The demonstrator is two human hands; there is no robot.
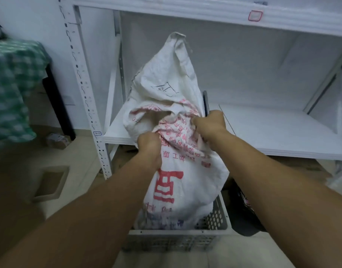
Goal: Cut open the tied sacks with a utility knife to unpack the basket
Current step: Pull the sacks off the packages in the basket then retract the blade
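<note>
A white woven sack [177,182] with red printed characters stands upright in a grey perforated basket [172,241] on the floor. Its loose top rises in front of the shelf unit. My left hand [149,146] grips a fold of the sack on its left side. My right hand [209,122] clutches the bunched sack cloth on the right, and a dark utility knife [205,102] sticks up out of that same fist. What is inside the sack is hidden.
A white metal shelf unit stands right behind the basket, its lower board [262,132] at hand height. A table with a green checked cloth [11,88] is at left. A dark object [245,209] lies on the floor right of the basket.
</note>
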